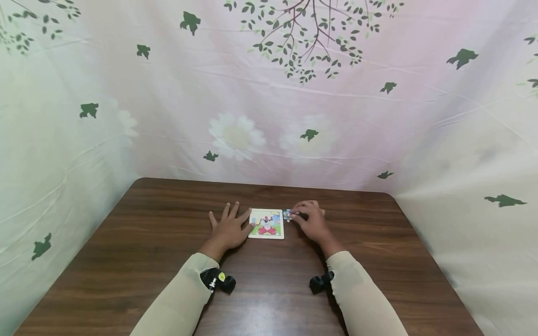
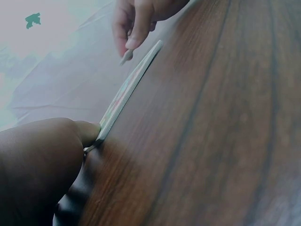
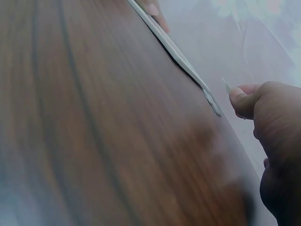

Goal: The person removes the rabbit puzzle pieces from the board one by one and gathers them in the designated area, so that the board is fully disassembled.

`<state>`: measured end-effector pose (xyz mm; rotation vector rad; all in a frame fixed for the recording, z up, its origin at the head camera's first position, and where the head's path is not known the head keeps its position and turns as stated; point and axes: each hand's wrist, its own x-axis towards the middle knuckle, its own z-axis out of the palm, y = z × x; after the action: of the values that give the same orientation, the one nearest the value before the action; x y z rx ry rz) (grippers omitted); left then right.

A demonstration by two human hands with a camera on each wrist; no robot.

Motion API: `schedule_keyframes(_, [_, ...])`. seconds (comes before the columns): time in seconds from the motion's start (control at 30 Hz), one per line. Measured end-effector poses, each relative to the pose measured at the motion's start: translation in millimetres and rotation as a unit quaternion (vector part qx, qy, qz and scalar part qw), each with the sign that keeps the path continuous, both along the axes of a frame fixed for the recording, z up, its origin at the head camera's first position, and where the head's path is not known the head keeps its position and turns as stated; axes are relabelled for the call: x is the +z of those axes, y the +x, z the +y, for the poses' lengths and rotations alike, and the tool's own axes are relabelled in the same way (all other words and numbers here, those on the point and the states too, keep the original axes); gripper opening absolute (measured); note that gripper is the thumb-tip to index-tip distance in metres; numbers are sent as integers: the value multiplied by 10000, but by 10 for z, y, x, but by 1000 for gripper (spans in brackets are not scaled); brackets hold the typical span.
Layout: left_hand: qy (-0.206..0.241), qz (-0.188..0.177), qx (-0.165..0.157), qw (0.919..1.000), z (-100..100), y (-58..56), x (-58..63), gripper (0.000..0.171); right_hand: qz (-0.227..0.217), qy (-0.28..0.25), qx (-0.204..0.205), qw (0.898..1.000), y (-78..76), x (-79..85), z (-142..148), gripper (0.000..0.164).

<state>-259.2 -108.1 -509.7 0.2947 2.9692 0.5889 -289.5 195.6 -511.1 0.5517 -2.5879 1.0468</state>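
Note:
A small picture puzzle in a white tray, showing a cartoon animal in red, lies flat on the table. My left hand rests on its left side with the fingers spread, thumb and fingertip touching the frame. In the left wrist view the left thumb lies against the tray edge. Off the tray's right side, my right hand pinches a small puzzle piece between thumb and fingers, raised above the table. A flat bluish piece lies beside the tray's upper right edge, partly hidden by the fingers.
The brown wooden table spreads around the hands. Behind it and at both sides hangs a pale cloth printed with leaves, birds and flowers. Each sleeved wrist carries a black camera, on the left and right.

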Motion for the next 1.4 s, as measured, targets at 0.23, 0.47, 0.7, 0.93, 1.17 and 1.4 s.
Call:
schedule_keyframes(0.23, [-39,12,10,10000,0,10,6,67,-348,-118,-259,9990,6,9,161,9])
schedule_keyframes(0.47, [-37,-7,5,10000,0,8,21,67,-494,-104,-430,9978,7,2,210,8])
schedule_keyframes(0.7, [-22,0,-8,10000,1,17,28,67,-646,-56,-542,9964,21,12,221,6])
schedule_keyframes(0.93, [-28,-13,-13,10000,2,28,25,68,-858,17,-606,9945,26,21,222,7])
schedule_keyframes(1.17, [-26,-9,-33,10000,-1,29,38,67,-934,30,-618,9937,14,14,228,7])
schedule_keyframes(1.4, [12,16,-29,10000,5,30,45,67,-990,41,-627,9931,15,19,233,8])
